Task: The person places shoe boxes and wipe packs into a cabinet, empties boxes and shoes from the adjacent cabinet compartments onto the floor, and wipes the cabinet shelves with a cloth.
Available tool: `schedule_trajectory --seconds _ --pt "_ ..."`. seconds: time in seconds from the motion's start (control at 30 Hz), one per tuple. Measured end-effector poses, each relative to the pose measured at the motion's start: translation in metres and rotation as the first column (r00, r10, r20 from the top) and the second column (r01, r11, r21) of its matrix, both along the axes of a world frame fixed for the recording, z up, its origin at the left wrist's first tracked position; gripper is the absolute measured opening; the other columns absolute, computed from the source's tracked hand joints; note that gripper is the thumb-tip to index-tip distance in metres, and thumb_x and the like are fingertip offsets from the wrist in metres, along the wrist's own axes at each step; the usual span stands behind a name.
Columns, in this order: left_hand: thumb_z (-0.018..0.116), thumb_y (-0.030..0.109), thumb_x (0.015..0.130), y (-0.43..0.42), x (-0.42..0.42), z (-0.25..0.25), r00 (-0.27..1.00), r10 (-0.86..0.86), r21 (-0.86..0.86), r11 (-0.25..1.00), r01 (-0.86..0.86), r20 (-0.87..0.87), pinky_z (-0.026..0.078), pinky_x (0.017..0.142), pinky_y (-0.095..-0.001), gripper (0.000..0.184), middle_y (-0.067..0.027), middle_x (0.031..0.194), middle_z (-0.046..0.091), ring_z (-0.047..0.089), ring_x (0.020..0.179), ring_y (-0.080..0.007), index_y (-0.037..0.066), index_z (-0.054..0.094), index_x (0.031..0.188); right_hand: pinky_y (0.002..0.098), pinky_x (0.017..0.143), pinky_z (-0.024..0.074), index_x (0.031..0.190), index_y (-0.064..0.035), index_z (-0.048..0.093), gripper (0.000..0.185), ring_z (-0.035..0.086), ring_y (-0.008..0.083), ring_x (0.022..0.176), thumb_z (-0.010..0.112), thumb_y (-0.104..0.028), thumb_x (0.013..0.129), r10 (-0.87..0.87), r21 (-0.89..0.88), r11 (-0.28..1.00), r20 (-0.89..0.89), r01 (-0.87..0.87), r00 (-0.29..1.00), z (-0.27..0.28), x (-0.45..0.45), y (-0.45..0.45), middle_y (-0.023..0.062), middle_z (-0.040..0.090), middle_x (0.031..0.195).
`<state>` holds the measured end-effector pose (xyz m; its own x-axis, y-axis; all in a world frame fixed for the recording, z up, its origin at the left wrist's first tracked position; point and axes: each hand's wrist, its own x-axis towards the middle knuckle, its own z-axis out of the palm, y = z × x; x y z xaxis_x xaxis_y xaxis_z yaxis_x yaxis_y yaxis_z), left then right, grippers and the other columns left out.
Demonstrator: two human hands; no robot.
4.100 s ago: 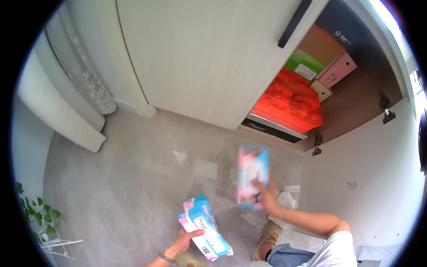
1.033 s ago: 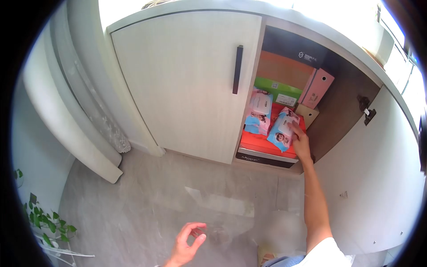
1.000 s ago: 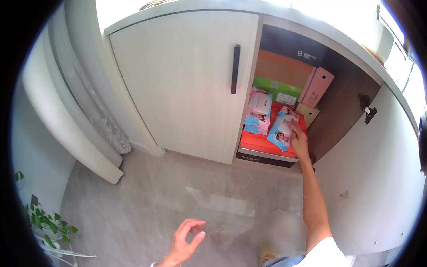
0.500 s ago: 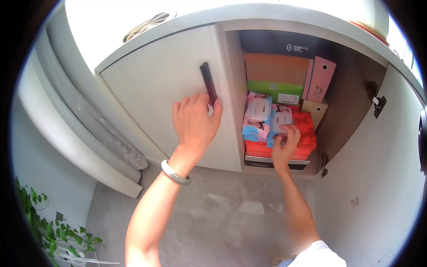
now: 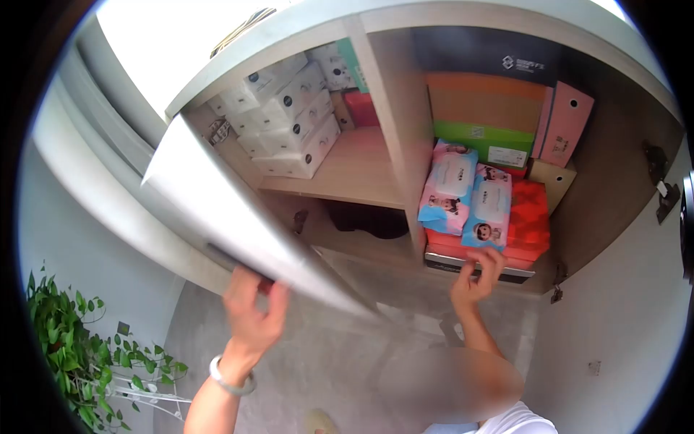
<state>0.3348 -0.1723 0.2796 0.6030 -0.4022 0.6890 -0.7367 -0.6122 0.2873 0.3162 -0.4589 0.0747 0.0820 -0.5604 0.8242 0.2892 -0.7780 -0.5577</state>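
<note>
My left hand (image 5: 256,307), with a pale bangle (image 5: 233,380) at the wrist, has its fingers hooked on the dark handle (image 5: 230,257) of the left cabinet door (image 5: 231,210). The door stands partly swung out and looks blurred. Just in front of the right compartment, my right hand (image 5: 477,281) is raised with fingers bent and thumb apart, holding nothing. Right above it lie two packs of wet wipes, the left pack (image 5: 450,186) and the right pack (image 5: 489,206), on a red box (image 5: 529,220).
Several white tissue packs (image 5: 296,119) are stacked on the left shelf (image 5: 354,166). Behind the wipes are a green-and-brown box (image 5: 484,108), a black box (image 5: 477,54) and a pink file box (image 5: 567,123). The right door (image 5: 622,289) hangs wide. A leafy plant (image 5: 79,347) stands at lower left.
My left hand has pulled the left door outward, down and left in view, exposing the tissue shelf. My right hand has drawn back from the wipes, which remain on the red box.
</note>
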Motion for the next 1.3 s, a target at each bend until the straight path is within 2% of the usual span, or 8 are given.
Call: schedule_trajectory --seconds 0.27,0.47,0.57,0.67,0.77,0.9,1.03,1.3 --pt "0.048 0.015 0.094 0.246 -0.058 -0.048 0.906 0.049 -0.349 0.913 -0.212 -0.421 0.043 0.090 -0.0363 0.029 -0.0133 0.111 0.060 0.056 0.102 -0.0235 -0.004 0.056 0.114 0.0401 0.079 0.0450 0.086 -0.0039 0.063 0.021 0.055 0.0315 0.095 0.057 0.009 0.071 0.315 -0.009 0.919 -0.584 -0.394 0.748 -0.123 -0.106 0.037 0.0148 0.057 0.098" --pt "0.037 0.031 0.104 0.375 -0.017 -0.129 0.934 -0.208 -0.706 0.705 -0.061 -0.289 0.038 0.103 -0.0360 0.045 -0.0093 0.132 0.053 0.050 0.120 -0.0211 0.000 0.047 0.134 0.0687 0.106 0.0167 0.139 -0.0153 0.043 0.078 0.016 0.0504 0.137 0.074 -0.039 0.072 0.043 0.033 0.985 -0.997 0.167 -0.061 -0.154 -0.249 0.056 0.0316 0.024 0.145" --pt "0.029 0.033 0.106 0.345 0.010 -0.137 0.977 -0.069 -0.923 0.346 -0.166 -0.202 0.036 0.106 -0.0376 0.046 -0.0103 0.134 0.052 0.050 0.121 -0.0225 0.001 0.046 0.135 0.0753 0.103 0.0089 0.147 -0.0168 0.027 0.101 0.007 0.0532 0.140 0.077 -0.049 0.066 0.242 0.115 0.830 -0.956 0.546 -0.166 -0.178 -0.301 0.071 0.0341 0.016 0.148" --pt "0.029 0.030 0.104 0.273 0.026 -0.087 0.891 0.237 -0.922 -0.076 -0.381 -0.387 0.037 0.105 -0.0356 0.052 -0.0154 0.142 0.044 0.046 0.127 -0.0253 -0.005 0.038 0.140 0.0696 0.105 0.0201 0.149 -0.0176 0.026 0.100 0.018 0.0547 0.138 0.078 -0.045 0.068 0.214 0.098 0.912 -0.942 0.399 -0.259 -0.204 -0.313 0.056 0.0373 0.023 0.146" --pt "0.034 0.031 0.100 0.306 0.023 -0.115 0.759 0.573 -0.732 0.653 -0.195 0.309 0.037 0.099 -0.0345 0.050 -0.0185 0.135 0.050 0.049 0.120 -0.0251 -0.006 0.047 0.129 0.0438 0.099 0.0431 0.125 -0.0031 0.056 0.058 0.052 0.0386 0.120 0.073 -0.022 0.072 0.063 0.069 0.988 -0.997 0.138 0.053 -0.248 -0.336 0.023 0.0238 0.058 0.123" --pt "0.040 0.036 0.097 0.224 0.008 -0.115 0.822 0.301 -0.598 0.799 0.058 0.483 0.039 0.093 -0.0384 0.042 -0.0174 0.121 0.050 0.049 0.106 -0.0247 -0.001 0.050 0.114 0.0321 0.090 0.0506 0.131 -0.0040 0.054 0.052 0.062 0.0191 0.103 0.065 -0.002 0.081 0.755 0.971 0.211 -0.090 -0.112 0.650 -0.016 -0.228 0.066 0.0083 0.064 0.117" --pt "0.065 0.015 0.077 0.097 -0.022 -0.080 0.791 -0.537 -0.212 0.843 0.494 -0.294 0.042 0.087 -0.0400 0.029 -0.0155 0.108 0.052 0.050 0.100 -0.0285 0.005 0.055 0.101 0.0334 0.092 0.0529 0.134 -0.0024 0.049 0.047 0.063 0.0223 0.107 0.062 -0.003 0.088 0.722 0.896 0.443 -0.344 -0.019 0.600 -0.025 -0.219 0.045 0.0111 0.062 0.122" --pt "0.071 0.022 0.085 -0.077 -0.059 -0.102 0.626 -0.622 -0.266 0.776 0.571 -0.471 0.043 0.098 -0.0430 0.050 -0.0180 0.126 0.053 0.052 0.119 -0.0349 0.006 0.050 0.127 0.0397 0.100 0.0483 0.133 0.0067 0.044 0.049 0.061 0.0275 0.113 0.055 -0.014 0.091 0.697 0.911 0.078 0.241 -0.406 0.675 0.058 -0.193 0.056 0.0187 0.059 0.126"
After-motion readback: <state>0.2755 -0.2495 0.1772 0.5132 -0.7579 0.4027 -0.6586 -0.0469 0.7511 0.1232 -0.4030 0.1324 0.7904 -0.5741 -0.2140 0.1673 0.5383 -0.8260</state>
